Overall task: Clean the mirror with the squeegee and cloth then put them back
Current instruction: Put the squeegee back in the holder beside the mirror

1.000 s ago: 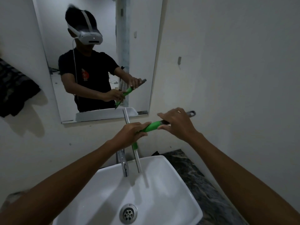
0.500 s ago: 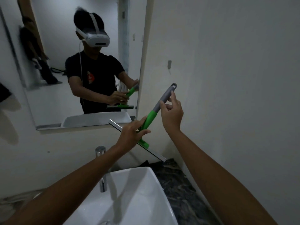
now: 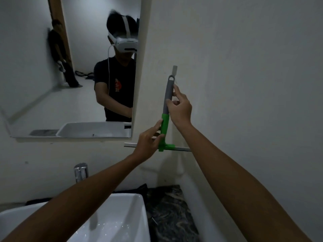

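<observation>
Squeegee point(image 3: 166, 117) upright (blade apparently level)

From here I can't tell whether the squeegee point(image 3: 166, 117) loop meets the wall hook point(image 3: 175, 69) at twelve o'clock. My left hand point(image 3: 148, 142) hides part of the blade. The sink point(image 3: 122, 222) runs off the frame at six o'clock, the mirror point(image 3: 70, 67) at nine.
</observation>
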